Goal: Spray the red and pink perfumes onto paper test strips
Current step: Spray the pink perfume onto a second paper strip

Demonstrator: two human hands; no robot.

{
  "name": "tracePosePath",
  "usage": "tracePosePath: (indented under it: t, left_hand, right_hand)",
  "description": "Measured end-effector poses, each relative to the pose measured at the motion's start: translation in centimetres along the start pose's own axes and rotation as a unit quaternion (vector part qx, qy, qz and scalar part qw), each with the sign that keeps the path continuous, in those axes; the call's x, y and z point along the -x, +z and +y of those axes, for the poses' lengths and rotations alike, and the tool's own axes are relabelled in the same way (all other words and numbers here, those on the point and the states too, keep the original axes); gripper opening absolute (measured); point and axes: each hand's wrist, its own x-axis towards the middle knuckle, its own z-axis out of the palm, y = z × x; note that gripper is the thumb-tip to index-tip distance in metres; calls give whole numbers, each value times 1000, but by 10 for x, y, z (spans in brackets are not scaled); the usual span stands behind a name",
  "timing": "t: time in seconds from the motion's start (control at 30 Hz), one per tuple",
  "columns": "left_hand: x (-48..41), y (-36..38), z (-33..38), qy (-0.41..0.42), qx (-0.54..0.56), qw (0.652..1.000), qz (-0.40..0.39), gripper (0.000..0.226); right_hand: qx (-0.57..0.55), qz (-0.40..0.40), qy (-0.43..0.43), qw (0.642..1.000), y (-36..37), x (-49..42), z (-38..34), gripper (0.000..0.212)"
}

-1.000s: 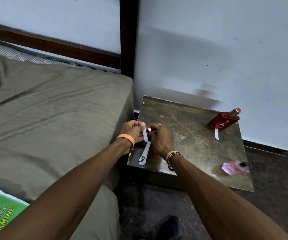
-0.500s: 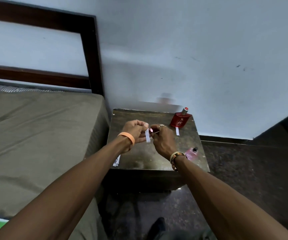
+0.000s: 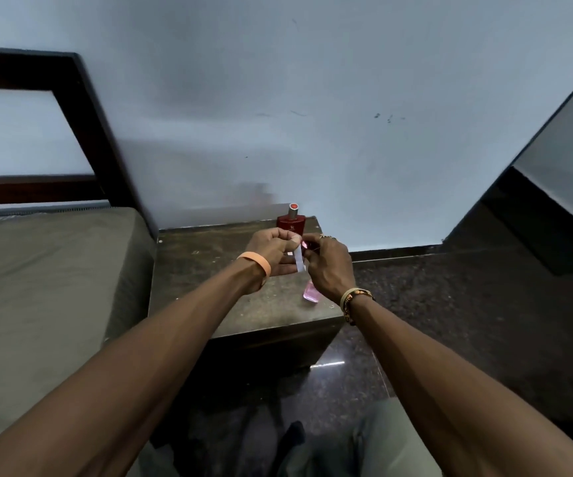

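My left hand [image 3: 273, 251], with an orange wristband, pinches a white paper test strip [image 3: 299, 259] that hangs down between both hands. My right hand [image 3: 328, 266] is closed on a small pink object [image 3: 305, 243] right beside the strip's top; what it is stays unclear. Just behind the hands, the red perfume bottle [image 3: 291, 222] stands upright at the back of the small dark table [image 3: 206, 270]. The pink perfume bottle [image 3: 311, 293] lies on the table under my right hand, partly hidden by it.
A bed with an olive sheet [image 3: 47, 287] touches the table's left side, with a dark wooden headboard [image 3: 82, 115] behind it. The pale wall [image 3: 312, 115] is close behind the table. Dark polished floor [image 3: 450, 304] lies to the right, and a dark panel [image 3: 553, 187] stands at far right.
The view has tilted up and pulled back, so table and bottles look smaller. Both hands stay together on the strip, lifted slightly. The loose strips on the table are out of sight now.
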Motion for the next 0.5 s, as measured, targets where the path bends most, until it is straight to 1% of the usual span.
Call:
tracePosePath:
  t: [0.2,0.5]
  left_hand:
    - [-9,21,-9,-13,-21,1000,-16,6]
    - [-18,32,-28,-41,-34,998,-29,4]
  right_hand:
    - [2,-2,21,1000,-14,0,20,35]
    - [15,-20,35,999,-4,3,45,37]
